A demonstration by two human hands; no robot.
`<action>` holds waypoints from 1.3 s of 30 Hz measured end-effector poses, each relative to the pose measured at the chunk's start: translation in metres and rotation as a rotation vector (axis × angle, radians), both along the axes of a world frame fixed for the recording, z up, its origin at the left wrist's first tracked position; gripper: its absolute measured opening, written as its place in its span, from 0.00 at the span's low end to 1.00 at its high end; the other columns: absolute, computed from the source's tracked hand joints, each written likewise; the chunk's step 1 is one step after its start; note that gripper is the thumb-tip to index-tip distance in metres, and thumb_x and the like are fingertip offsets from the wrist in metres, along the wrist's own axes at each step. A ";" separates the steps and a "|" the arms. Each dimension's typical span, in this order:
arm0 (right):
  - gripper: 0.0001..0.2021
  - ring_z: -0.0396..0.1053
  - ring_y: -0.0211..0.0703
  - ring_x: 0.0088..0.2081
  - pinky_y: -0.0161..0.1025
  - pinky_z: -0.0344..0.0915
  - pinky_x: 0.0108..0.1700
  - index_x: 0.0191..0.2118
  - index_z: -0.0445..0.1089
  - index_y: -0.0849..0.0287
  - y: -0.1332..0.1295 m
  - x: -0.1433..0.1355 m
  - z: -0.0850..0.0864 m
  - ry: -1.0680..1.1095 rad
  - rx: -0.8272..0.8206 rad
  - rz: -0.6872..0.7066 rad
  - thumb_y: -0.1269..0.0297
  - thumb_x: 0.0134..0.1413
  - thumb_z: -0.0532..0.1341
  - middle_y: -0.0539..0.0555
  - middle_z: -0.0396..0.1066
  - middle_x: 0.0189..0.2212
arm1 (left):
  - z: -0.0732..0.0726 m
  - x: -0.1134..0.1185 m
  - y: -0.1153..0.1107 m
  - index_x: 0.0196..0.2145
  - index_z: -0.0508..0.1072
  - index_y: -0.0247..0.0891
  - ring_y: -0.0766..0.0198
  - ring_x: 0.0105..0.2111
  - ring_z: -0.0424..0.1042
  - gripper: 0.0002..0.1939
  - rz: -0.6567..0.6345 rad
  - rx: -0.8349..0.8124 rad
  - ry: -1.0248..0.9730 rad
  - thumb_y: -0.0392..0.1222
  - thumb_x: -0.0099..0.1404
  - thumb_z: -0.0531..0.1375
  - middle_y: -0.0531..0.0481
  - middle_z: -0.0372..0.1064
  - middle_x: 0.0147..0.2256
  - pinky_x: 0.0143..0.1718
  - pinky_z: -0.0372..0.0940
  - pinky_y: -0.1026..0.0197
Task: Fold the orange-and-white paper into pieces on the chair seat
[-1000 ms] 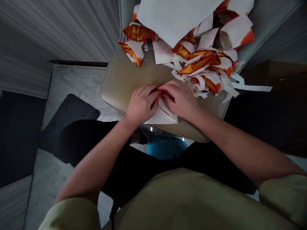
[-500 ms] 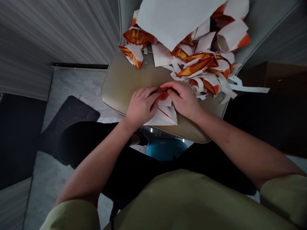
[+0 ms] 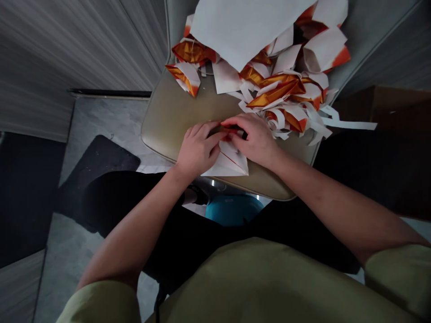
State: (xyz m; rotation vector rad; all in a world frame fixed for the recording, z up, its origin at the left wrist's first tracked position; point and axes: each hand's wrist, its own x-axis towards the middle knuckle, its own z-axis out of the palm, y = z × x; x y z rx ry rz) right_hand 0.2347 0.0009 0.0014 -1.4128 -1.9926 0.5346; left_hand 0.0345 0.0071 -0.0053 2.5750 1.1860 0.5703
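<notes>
One white, orange-edged folded paper (image 3: pixel 229 161)

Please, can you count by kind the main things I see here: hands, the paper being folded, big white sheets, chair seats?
Hands: 2, left hand and right hand
Folded paper under the hands: 1
Large white sheet: 1
Chair seat: 1
Total: 5

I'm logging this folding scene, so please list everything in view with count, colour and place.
folded paper piece: one, white with orange-red edge, under both hands on the seat's near part
paper pile: many folded pieces and strips, white, orange, gold, far right of the seat
large sheet: one, white, atop the pile
chair seat: one, beige
round object: one, teal, below the seat
mat: one, dark, floor left
left hand: pressing the paper
right hand: pressing the paper
</notes>
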 end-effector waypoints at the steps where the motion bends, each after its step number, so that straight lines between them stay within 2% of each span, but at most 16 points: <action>1: 0.14 0.73 0.53 0.48 0.51 0.66 0.53 0.48 0.77 0.54 0.000 0.000 0.000 -0.007 0.002 0.003 0.69 0.58 0.60 0.56 0.79 0.44 | 0.000 0.000 0.000 0.53 0.78 0.44 0.49 0.60 0.67 0.19 -0.002 0.006 -0.001 0.36 0.71 0.52 0.43 0.70 0.59 0.62 0.61 0.45; 9: 0.15 0.71 0.53 0.50 0.51 0.64 0.55 0.49 0.77 0.52 0.000 0.001 -0.001 -0.042 -0.015 0.011 0.69 0.58 0.60 0.54 0.78 0.46 | 0.001 0.000 -0.001 0.54 0.77 0.43 0.49 0.60 0.68 0.20 0.009 0.019 0.022 0.35 0.71 0.52 0.43 0.71 0.59 0.61 0.62 0.45; 17: 0.16 0.71 0.53 0.51 0.53 0.64 0.57 0.49 0.77 0.51 0.000 0.000 -0.001 -0.082 -0.018 0.015 0.70 0.58 0.59 0.53 0.77 0.48 | 0.000 0.002 -0.001 0.54 0.77 0.43 0.49 0.60 0.68 0.17 0.020 0.022 -0.001 0.45 0.76 0.53 0.42 0.72 0.58 0.60 0.62 0.45; 25: 0.12 0.68 0.60 0.54 0.60 0.63 0.56 0.47 0.77 0.56 -0.012 -0.007 0.000 -0.235 0.062 -0.040 0.64 0.64 0.58 0.61 0.75 0.51 | 0.003 0.004 -0.002 0.52 0.78 0.42 0.48 0.60 0.67 0.16 0.048 0.023 0.038 0.43 0.73 0.55 0.43 0.70 0.61 0.60 0.62 0.45; 33: 0.14 0.68 0.61 0.56 0.62 0.64 0.59 0.47 0.79 0.55 -0.024 -0.004 -0.002 -0.253 0.106 -0.066 0.63 0.65 0.57 0.60 0.74 0.52 | 0.003 0.005 -0.003 0.53 0.78 0.44 0.49 0.61 0.66 0.16 0.062 0.011 0.031 0.42 0.71 0.56 0.45 0.70 0.61 0.61 0.62 0.46; 39: 0.16 0.67 0.65 0.61 0.69 0.57 0.65 0.52 0.77 0.60 -0.040 0.000 -0.006 -0.284 0.108 -0.167 0.63 0.64 0.58 0.65 0.73 0.57 | 0.002 0.006 -0.003 0.54 0.77 0.43 0.47 0.62 0.66 0.17 0.052 -0.014 0.002 0.40 0.70 0.57 0.43 0.70 0.61 0.61 0.61 0.44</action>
